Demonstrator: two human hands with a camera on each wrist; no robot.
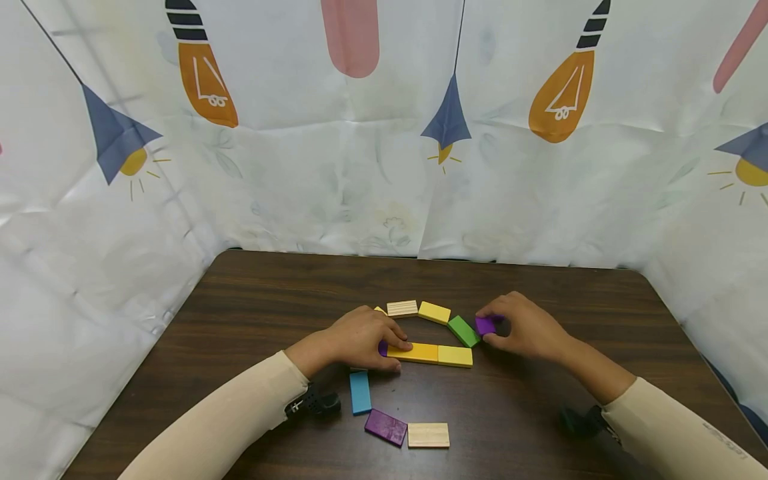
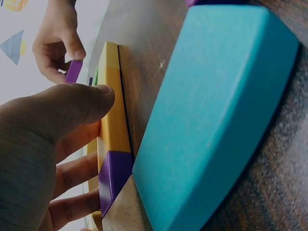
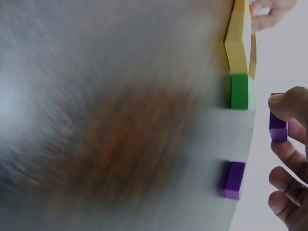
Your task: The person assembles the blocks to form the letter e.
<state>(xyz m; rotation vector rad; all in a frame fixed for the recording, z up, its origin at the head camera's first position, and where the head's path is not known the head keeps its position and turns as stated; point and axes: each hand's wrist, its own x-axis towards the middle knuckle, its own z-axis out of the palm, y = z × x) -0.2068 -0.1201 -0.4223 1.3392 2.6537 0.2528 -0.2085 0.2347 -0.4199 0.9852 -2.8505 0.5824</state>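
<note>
My right hand (image 1: 528, 327) pinches a small purple block (image 3: 278, 125) between thumb and fingers, just right of a green block (image 1: 464, 331). It appears lifted off the table in the right wrist view. My left hand (image 1: 366, 337) lies over the left end of a straight row, its thumb on the near side and its fingers on the far side. That row has a purple block (image 2: 114, 178), an orange block (image 1: 420, 353) and a yellow block (image 1: 456, 357) end to end. Whether the left fingers press on it cannot be told.
Behind the row curve a striped wooden block (image 1: 402, 309) and another yellow block (image 1: 435, 313). Nearer me are a blue block (image 1: 360, 393), a dark purple block (image 1: 386, 427) and a plain wooden block (image 1: 429, 435). Another purple block (image 3: 235, 180) rests on the brown table (image 1: 270, 287).
</note>
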